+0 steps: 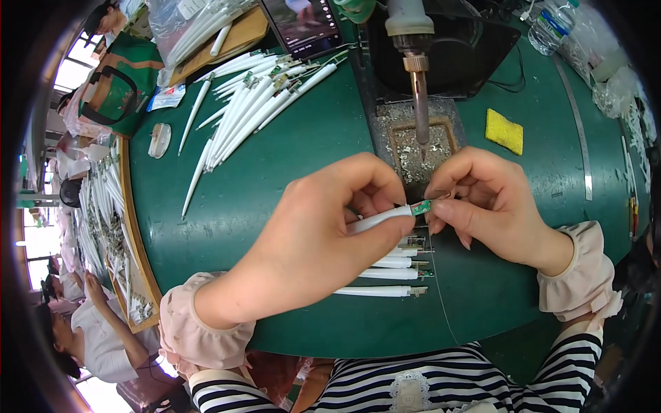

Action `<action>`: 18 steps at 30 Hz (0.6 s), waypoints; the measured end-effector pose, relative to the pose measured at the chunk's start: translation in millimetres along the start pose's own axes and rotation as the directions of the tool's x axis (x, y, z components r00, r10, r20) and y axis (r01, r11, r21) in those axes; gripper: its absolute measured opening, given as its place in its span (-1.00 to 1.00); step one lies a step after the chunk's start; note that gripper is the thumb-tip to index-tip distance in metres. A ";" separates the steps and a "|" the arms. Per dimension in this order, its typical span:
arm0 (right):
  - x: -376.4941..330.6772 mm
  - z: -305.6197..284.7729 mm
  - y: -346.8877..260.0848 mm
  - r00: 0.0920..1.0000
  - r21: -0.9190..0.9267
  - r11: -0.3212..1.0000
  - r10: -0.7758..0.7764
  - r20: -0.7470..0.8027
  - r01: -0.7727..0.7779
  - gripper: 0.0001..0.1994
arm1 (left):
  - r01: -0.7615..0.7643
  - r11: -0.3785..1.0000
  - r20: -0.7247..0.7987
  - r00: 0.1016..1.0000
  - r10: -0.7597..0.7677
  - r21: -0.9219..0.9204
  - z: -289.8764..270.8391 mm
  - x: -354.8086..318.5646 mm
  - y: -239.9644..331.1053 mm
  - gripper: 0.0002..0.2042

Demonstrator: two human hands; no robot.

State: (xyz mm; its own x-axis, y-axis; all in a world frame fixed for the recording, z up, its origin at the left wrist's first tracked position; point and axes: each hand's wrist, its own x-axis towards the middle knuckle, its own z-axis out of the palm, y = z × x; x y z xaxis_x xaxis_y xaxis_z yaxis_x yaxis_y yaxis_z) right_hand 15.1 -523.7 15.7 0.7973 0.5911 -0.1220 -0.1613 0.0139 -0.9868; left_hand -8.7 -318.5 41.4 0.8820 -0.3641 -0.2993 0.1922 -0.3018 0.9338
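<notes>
A slim white stick (pixel 380 219) with a small green circuit board (pixel 421 207) at its end is held just above the surface (pixel 502 303), in front of the person and below the soldering iron. The left hand (pixel 337 224) is closed around it, thumb and fingers pinching the stick close to the board, which points to the right. The right hand (pixel 485 206) has its thumb and forefinger drawn nearly together at the board's tip, the other fingers curled; whether they grip the board or something finer, I cannot tell. A thin wire (pixel 444 303) runs down from near these fingers toward the surface's front edge. Under the hands lies a row of similar sticks (pixel 375 292), their board ends to the right, partly covered by the left hand. Beyond the hands, the soldering iron (pixel 419 89) stands tip down over a base (pixel 381 131) strewn with metallic scraps. To its right are a yellow sponge (pixel 504 131), a metal ruler (pixel 577 127) and, farther back, a plastic bottle (pixel 551 29). To its left, more white sticks (pixel 251 103) are heaped near a lit screen (pixel 301 26). At the far left, a wooden tray (pixel 139 248) holds many sticks, with a co-worker (pixel 103 337) seated beyond it.
</notes>
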 end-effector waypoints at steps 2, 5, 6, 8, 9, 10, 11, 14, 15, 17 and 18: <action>0.3 -0.4 0.8 1.000 0.001 1.000 -0.020 0.001 0.020 -0.86 | 0.013 0.997 0.020 1.000 -0.012 -0.080 0.0 1.8 -2.2 -0.84; 0.4 0.4 4.2 0.996 -0.025 0.996 -0.090 -0.017 0.090 -0.87 | 0.068 0.980 0.078 0.995 -0.054 -0.185 -1.4 3.1 -3.4 -0.86; 0.0 0.3 3.9 0.996 -0.022 0.996 -0.087 -0.018 0.086 -0.87 | 0.108 0.972 0.117 0.990 -0.085 -0.210 -2.2 3.4 -3.0 -0.87; -1.4 0.3 2.7 0.991 -0.131 0.983 -0.131 -0.017 0.127 -0.88 | 0.118 0.969 0.122 0.988 -0.093 -0.216 -2.8 4.1 -2.4 -0.87; -1.2 0.0 4.9 0.992 -0.129 0.984 -0.127 -0.019 0.124 -0.88 | 0.124 0.968 0.124 0.987 -0.098 -0.221 -2.7 4.6 -2.6 -0.88; -0.4 -0.1 7.8 0.982 -0.171 0.968 -0.190 -0.005 0.187 -0.87 | 0.126 0.967 0.124 0.987 -0.101 -0.221 -2.0 4.7 -4.3 -0.88; 0.1 -0.2 9.6 0.968 -0.211 0.946 -0.252 0.011 0.248 -0.86 | 0.107 0.966 0.117 0.990 -0.081 -0.237 -1.1 5.1 -6.9 -0.88; -0.3 -0.6 10.3 0.968 -0.231 0.941 -0.252 0.009 0.247 -0.84 | 0.090 0.965 0.119 0.991 -0.062 -0.248 -1.6 5.9 -7.0 -0.87; -0.3 0.0 10.1 0.968 -0.230 0.942 -0.250 0.008 0.245 -0.84 | 0.090 0.966 0.127 0.990 -0.060 -0.243 -2.0 5.9 -6.0 -0.87; 0.3 1.4 9.4 0.967 -0.207 0.949 -0.251 -0.037 0.239 -0.84 | 0.095 0.962 0.117 0.991 -0.067 -0.255 -1.1 6.3 -5.4 -0.87; -0.5 1.0 6.8 0.968 -0.207 0.949 -0.249 -0.038 0.236 -0.84 | 0.098 0.959 0.105 0.992 -0.073 -0.266 -0.6 6.4 -5.1 -0.87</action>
State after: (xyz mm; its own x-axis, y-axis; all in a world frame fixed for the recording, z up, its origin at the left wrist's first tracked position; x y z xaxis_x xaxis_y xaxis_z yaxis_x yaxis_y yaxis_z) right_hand 13.0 -523.1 9.1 0.8340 0.5377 0.1238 0.1554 -0.0137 -0.9878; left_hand -3.8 -318.8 34.8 0.8156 -0.4317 -0.3853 0.3854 -0.0913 0.9182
